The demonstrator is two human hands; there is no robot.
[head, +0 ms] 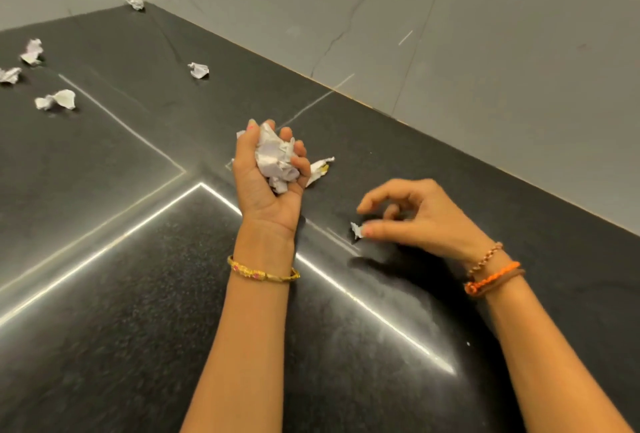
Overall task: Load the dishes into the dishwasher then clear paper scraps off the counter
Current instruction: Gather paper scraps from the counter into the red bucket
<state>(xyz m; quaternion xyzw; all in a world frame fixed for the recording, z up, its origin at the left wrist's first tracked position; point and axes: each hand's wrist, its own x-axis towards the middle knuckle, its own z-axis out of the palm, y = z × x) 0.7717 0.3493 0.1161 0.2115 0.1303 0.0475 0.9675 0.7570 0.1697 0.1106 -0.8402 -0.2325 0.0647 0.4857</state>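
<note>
Above the counter (104, 294), left hand (268, 173) palm-up cradles scraps (277, 159); right hand (415, 214) pinches one.

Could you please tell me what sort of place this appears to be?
Probably a kitchen: a dark polished stone counter runs into a corner under grey marble-look wall tiles. Crumpled paper scraps lie scattered on it.

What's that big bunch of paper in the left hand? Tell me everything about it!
The bunch of paper is a wad of white scraps, crumpled and creased, with faint lilac shadows in the folds. It sits in the upturned palm of the left hand, whose fingers and thumb curl round it in a loose grip. Bits poke out at the top and bottom. It is held above the dark counter, not touching it.
</note>
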